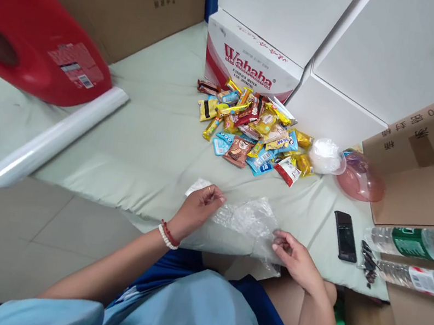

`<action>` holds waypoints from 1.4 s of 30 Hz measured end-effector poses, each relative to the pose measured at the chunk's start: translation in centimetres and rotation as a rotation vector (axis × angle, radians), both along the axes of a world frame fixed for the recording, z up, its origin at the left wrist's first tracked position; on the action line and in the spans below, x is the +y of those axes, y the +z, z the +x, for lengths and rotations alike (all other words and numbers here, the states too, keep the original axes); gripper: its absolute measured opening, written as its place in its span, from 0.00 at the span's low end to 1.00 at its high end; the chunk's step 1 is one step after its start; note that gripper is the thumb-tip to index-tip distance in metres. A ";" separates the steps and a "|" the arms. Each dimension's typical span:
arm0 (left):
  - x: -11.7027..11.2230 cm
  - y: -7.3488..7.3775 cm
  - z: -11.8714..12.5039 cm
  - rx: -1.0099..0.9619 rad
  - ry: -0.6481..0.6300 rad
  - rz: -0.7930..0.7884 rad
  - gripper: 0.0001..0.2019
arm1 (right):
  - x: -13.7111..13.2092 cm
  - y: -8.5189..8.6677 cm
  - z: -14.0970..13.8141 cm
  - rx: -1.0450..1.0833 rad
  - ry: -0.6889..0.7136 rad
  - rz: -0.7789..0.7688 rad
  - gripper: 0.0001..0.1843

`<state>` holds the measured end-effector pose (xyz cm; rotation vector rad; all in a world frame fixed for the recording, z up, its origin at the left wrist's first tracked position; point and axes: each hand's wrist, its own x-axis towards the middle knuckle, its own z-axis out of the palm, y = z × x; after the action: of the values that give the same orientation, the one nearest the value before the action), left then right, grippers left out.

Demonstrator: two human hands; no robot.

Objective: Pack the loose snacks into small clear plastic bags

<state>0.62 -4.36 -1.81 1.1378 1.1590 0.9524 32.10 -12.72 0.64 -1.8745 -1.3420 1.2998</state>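
Left hand (195, 210) and right hand (296, 257), fingers clamped, pinch clear plastic bag (246, 220) stretched crosswise.

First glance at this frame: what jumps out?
The heap of bright snack packets mid-sheet, in front of the Wahaha box. Then the big red jug upper left. Nearest the camera, the left hand and right hand pinch a clear plastic bag.

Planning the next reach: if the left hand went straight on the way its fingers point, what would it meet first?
The clear plastic bag, whose edge the left hand now pinches. Past it, on the same up-right line, probably the near edge of the snack pile; depth is unclear.
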 end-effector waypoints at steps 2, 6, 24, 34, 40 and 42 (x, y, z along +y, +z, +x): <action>-0.8 0.3 0.3 -0.108 -0.042 0.021 0.12 | 0.6 0.4 0.1 -0.091 0.064 0.053 0.28; -1.7 1.5 1.0 -0.412 -0.232 -0.032 0.12 | 3.5 -0.1 -1.8 -0.154 0.074 0.151 0.29; -3.2 3.7 -2.1 0.468 -0.063 0.665 0.18 | 4.9 0.1 -3.1 0.342 -0.347 0.190 0.23; 1.3 1.7 5.8 0.444 -0.156 0.471 0.11 | 4.3 1.5 -2.4 0.168 -0.289 0.239 0.21; 5.0 -0.2 2.7 0.015 0.180 -0.034 0.12 | 3.7 -0.9 0.1 0.236 -0.510 0.106 0.29; 4.8 -0.1 2.2 0.157 0.346 0.043 0.10 | 3.7 -1.6 0.0 0.238 -0.477 0.042 0.31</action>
<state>2.78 0.46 -1.93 1.0803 1.5024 1.1702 32.09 -9.06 -0.91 -1.7966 -0.7353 1.1829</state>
